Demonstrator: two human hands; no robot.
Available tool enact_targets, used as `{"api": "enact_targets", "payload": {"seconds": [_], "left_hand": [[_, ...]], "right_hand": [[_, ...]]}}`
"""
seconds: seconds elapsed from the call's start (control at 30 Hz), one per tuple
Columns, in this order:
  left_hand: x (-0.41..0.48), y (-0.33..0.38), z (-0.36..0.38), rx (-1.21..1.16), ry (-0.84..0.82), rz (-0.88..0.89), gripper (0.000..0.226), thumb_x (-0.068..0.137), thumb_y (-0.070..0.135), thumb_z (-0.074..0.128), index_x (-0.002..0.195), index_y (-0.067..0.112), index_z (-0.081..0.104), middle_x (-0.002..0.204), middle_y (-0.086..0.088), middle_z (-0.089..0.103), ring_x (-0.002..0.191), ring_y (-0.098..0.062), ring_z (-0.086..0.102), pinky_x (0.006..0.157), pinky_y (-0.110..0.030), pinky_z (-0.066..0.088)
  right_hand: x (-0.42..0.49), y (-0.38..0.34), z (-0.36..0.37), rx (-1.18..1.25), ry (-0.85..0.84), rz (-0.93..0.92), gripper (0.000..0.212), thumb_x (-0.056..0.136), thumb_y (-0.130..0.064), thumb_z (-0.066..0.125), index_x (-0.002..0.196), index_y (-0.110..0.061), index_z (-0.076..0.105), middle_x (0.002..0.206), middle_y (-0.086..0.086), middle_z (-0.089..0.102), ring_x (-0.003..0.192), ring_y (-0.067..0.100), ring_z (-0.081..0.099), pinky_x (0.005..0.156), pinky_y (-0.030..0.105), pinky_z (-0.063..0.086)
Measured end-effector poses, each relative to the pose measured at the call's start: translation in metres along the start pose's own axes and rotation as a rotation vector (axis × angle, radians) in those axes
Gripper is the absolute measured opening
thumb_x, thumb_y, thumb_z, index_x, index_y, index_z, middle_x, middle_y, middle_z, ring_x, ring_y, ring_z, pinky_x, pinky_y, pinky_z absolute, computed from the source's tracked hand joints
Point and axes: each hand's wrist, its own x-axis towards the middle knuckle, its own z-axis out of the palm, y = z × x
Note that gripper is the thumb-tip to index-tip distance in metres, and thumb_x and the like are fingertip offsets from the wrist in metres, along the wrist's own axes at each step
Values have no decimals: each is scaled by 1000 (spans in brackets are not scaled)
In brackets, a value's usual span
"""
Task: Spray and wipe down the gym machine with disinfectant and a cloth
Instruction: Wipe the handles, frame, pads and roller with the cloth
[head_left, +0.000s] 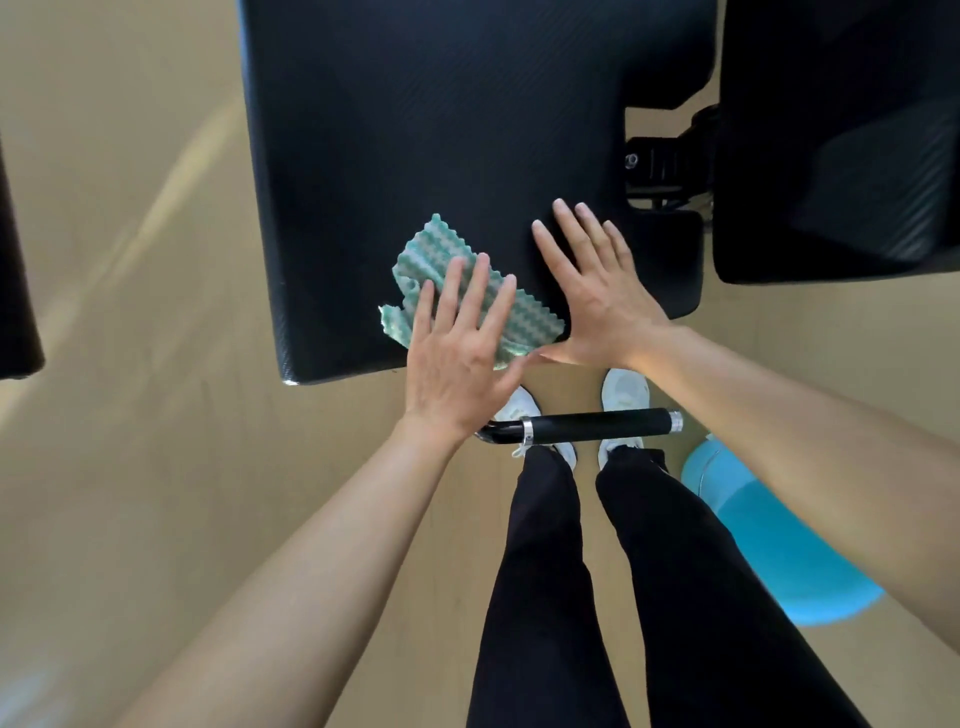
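Head view: left hand (457, 358) partly hides cloth (440, 248).

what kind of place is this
Probably a gym: a black padded machine cushion with the left hand pressing a green-and-white cloth on it, a second black cushion beside it, and a black handle grip with metal collars below.

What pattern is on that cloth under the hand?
Green and white wavy zigzag stripes on the cloth, seen in the head view.
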Motion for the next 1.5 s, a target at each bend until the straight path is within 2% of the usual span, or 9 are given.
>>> {"api": "enact_targets", "payload": {"seconds": [0.1,0.23,0.43,0.63,0.77,0.97,1.17,1.27,1.5], "left_hand": [[11,-3,15,174,-58,29,90,90,78,49,163,29,27,173,-8,16,159,-37,12,126,-60,13],[0,-24,14,250,-35,21,92,91,77,47,165,35,13,174,-4,10,160,-36,8,127,-61,9],[-37,-82,-13,228,-22,-195,96,87,79,51,165,34,17,174,-5,12,160,-35,9,126,-64,5],[-26,-64,-13,204,-94,-313,116,76,91,48,166,28,11,174,-11,4,159,-41,2,124,-68,4],[-6,-48,-7,200,-114,-244,127,71,98,46,166,26,3,174,-12,-1,159,-41,-1,124,-68,7],[-10,-68,-7,178,-101,-63,109,83,94,35,166,29,10,174,-8,5,160,-38,3,124,-67,7],[-28,-86,-23,124,-121,-415,90,91,88,20,165,39,1,174,-9,-6,156,-50,-5,121,-73,-1],[-18,-73,-19,153,-111,-485,84,97,80,22,165,35,0,174,-13,-5,156,-50,-4,119,-76,1],[23,-24,1,145,-116,-231,76,102,72,16,166,32,-1,174,-10,-5,158,-43,-5,121,-72,-1]], "right_hand": [[-4,8,6,-39,-38,33,137,70,-79,71,164,-16,-5,172,15,-12,158,34,-13,128,53,-2],[-7,-2,15,-30,33,106,130,75,-67,77,165,-20,-4,172,13,-9,158,37,-9,128,55,0],[-12,-14,20,89,84,222,126,72,-52,86,165,-27,5,173,9,-1,158,41,-5,126,60,0],[-13,-18,19,233,85,263,124,67,-76,72,164,-31,9,173,3,-4,158,37,-11,124,60,-5],[-14,-17,21,247,122,276,113,72,-82,62,164,-34,14,174,0,0,159,34,-8,125,59,-2],[-16,-19,25,253,130,280,107,78,-82,57,163,-36,12,174,-1,-1,159,33,-9,125,59,-3],[-16,-22,26,243,130,315,102,82,-84,52,163,-38,11,173,-3,-1,159,33,-9,126,60,-3],[-15,-21,27,244,131,322,102,81,-84,52,163,-40,11,173,-4,0,159,32,-8,126,59,-2],[-15,-21,31,224,165,334,101,80,-86,51,162,-40,14,172,-3,5,159,31,-4,126,58,0]]}}
